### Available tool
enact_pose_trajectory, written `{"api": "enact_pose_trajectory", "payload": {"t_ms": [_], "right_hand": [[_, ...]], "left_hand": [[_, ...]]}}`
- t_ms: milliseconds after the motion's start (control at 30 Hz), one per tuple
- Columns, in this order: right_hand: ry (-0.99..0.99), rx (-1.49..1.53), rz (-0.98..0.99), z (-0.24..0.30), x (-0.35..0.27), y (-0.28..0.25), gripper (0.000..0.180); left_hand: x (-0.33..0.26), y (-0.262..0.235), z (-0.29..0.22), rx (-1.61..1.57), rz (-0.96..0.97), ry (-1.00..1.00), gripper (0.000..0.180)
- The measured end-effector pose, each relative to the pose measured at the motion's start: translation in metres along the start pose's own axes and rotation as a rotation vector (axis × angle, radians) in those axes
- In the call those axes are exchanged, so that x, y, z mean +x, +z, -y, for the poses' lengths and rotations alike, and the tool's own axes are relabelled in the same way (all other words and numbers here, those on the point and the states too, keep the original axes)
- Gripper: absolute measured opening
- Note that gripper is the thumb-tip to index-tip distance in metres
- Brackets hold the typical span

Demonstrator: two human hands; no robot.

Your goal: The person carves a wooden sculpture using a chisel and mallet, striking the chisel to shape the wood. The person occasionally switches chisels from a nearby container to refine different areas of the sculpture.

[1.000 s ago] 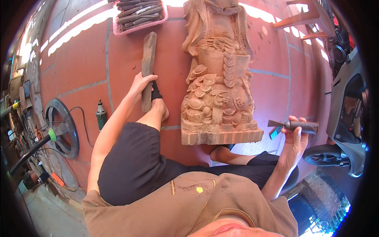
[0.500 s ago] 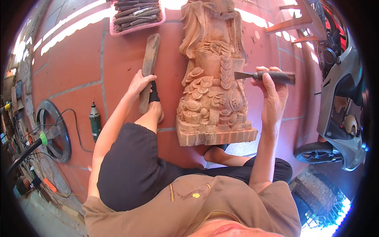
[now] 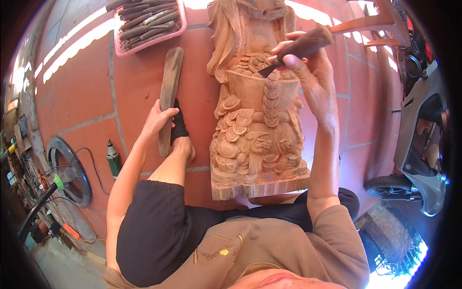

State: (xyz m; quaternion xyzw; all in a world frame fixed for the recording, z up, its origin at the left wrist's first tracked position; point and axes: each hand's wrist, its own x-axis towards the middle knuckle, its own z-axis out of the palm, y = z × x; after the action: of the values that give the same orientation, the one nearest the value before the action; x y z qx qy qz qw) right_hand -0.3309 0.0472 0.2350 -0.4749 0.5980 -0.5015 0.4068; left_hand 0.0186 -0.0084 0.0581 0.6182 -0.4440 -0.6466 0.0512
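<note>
A carved wooden statue (image 3: pixel 284 135) lies on the tiled floor between my legs, its flat base nearest me and its carved coins and folds facing up. My right hand (image 3: pixel 310 72) grips a wood chisel (image 3: pixel 304 46) by its dark handle. The blade points down and left, over the upper end of the coin string on the carving; whether its tip touches the wood I cannot tell. In my left hand (image 3: pixel 161 118) is a flat wooden bat (image 3: pixel 172 79), wrapped by the fingers around its middle, held left of the statue above my foot.
A pink basket (image 3: pixel 117 41) full of chisels stands at the far left. A green rotary tool (image 3: pixel 113 161) and a black wheel-shaped base (image 3: pixel 67 168) are on the left. To the right are a red plastic chair (image 3: pixel 368 21) and a parked motorbike (image 3: pixel 409 139).
My right hand has moved up and left with the chisel, from beside the statue to over its middle, and the blade now tilts downward. My left hand still holds the wooden bat.
</note>
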Motion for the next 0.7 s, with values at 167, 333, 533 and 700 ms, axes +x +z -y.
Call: {"api": "enact_pose_trajectory", "payload": {"t_ms": [167,333,533,700], "right_hand": [[0.023,-0.042,0.124,-0.013,0.015,0.006,0.039],[0.027,0.056,0.138,-0.029,0.02,0.014,0.037],[0.025,0.078,0.103,-0.038,0.017,0.026,0.032],[0.016,-0.001,0.091,-0.039,0.016,0.03,0.033]], "left_hand": [[-0.01,-0.007,-0.016,0.048,-0.062,-0.024,0.037],[-0.014,-0.022,-0.022,0.025,-0.103,0.038,0.032],[-0.043,-0.019,-0.066,-0.021,-0.098,0.057,0.03],[-0.068,-0.011,-0.085,0.142,-0.139,0.207,0.039]]}}
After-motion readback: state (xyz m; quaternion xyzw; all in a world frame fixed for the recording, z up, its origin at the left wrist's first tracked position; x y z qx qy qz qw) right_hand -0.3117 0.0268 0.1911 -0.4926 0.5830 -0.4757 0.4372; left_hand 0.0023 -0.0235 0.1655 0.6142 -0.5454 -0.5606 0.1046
